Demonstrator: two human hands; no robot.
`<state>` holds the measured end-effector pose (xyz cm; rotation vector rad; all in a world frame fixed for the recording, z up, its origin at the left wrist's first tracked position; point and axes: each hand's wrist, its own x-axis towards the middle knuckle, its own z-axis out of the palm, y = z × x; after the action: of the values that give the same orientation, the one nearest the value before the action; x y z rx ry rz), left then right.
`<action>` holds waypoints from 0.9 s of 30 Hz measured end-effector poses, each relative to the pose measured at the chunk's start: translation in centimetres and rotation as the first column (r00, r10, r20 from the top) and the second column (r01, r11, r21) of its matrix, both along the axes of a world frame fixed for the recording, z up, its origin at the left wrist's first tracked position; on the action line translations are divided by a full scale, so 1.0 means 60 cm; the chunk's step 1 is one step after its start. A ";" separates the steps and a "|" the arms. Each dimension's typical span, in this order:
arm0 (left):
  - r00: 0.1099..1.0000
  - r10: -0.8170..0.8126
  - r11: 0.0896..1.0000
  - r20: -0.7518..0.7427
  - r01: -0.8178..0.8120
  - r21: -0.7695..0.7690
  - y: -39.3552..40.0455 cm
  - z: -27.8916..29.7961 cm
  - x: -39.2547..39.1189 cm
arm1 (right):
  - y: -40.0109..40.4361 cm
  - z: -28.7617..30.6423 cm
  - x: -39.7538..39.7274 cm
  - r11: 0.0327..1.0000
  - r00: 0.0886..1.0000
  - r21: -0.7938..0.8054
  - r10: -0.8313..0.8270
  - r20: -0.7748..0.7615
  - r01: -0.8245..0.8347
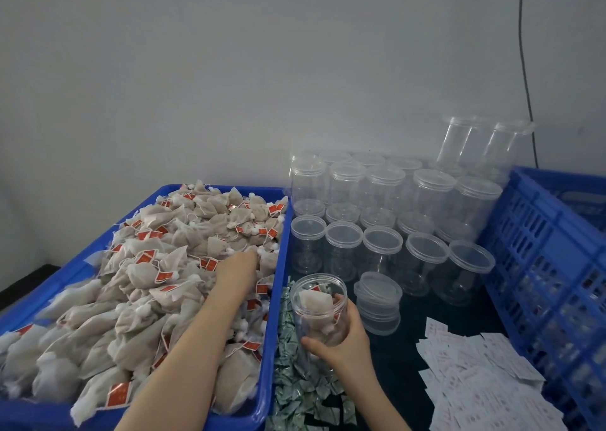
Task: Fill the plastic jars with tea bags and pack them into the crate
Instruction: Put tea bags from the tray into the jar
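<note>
Jar [319, 311], clear plastic and lidless, stands near the middle with a few tea bags inside; the right hand [344, 342] wraps its fingers around it. The left hand [237, 266] digs into the heaped tea bags [141, 283] in the blue tray [275, 299] at left; its finger state cannot be told. Filling is underway; next calls for lifting bags across into the jar. Empty lidded jars [387, 227] stand farther back, the blue crate [541, 250] at right.
</note>
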<state>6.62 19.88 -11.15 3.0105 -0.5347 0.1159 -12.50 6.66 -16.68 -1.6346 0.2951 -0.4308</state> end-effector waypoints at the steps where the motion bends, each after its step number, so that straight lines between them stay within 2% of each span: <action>1: 1.000 0.014 0.999 0.021 -0.013 -0.052 -0.003 0.006 -0.004 | 0.001 0.001 0.000 1.000 1.000 -0.002 -0.003 0.000 0.003; 3: 0.995 0.042 0.985 0.087 -0.027 -0.169 -0.010 0.020 -0.014 | 0.003 0.001 0.001 1.000 1.000 0.000 -0.015 0.000 0.015; 6: 0.979 0.039 0.931 0.200 0.036 -0.363 -0.012 0.044 -0.038 | 0.005 -0.001 0.003 1.000 1.000 0.007 -0.005 0.001 0.005; 10: 0.948 0.023 0.805 0.317 0.170 -0.568 -0.007 0.061 -0.067 | 0.007 -0.004 0.006 1.000 1.000 0.026 0.014 -0.008 -0.014; 11: 0.953 0.034 0.735 0.300 0.179 -0.653 -0.007 0.066 -0.071 | 0.007 -0.005 0.006 1.000 1.000 0.028 0.012 -0.013 -0.012; 13: 0.980 0.007 0.521 0.197 0.164 -0.838 -0.008 0.077 -0.080 | 0.006 -0.008 0.005 1.000 1.000 0.027 0.005 -0.021 -0.005; 15: 0.988 -0.122 0.324 0.098 0.133 -0.937 -0.010 0.089 -0.088 | 0.004 -0.009 0.004 1.000 1.000 0.025 0.000 -0.027 0.000; 16: 0.977 -0.205 0.255 0.064 0.116 -0.960 -0.011 0.095 -0.092 | 0.003 -0.009 0.004 1.000 1.000 0.028 -0.001 -0.028 0.002; 18: 0.937 -0.350 0.176 0.013 0.080 -0.981 -0.012 0.104 -0.101 | 0.002 -0.008 0.004 0.999 1.000 0.040 0.002 -0.019 -0.001; 21: 0.860 -0.507 0.158 -0.066 0.017 -0.987 -0.016 0.106 -0.109 | 0.003 -0.003 0.003 0.999 1.000 0.042 0.005 -0.011 -0.005; 23: 0.799 -0.584 0.196 -0.142 -0.031 -0.980 -0.019 0.103 -0.111 | 0.002 -0.002 0.002 0.999 1.000 0.039 0.000 -0.005 0.001; 25: 0.719 -0.659 0.287 -0.220 -0.030 -0.958 -0.025 0.097 -0.115 | 0.000 0.000 0.002 1.000 1.000 0.028 -0.009 -0.012 0.009; 27: 0.679 -0.692 0.400 -0.245 0.078 -0.913 -0.031 0.091 -0.120 | 0.000 0.000 0.001 1.000 1.000 0.013 -0.005 -0.011 0.006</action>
<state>-0.61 18.00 -5.72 1.6646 -0.8154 -0.4794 -12.43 6.67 -16.65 -1.6239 0.3105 -0.4230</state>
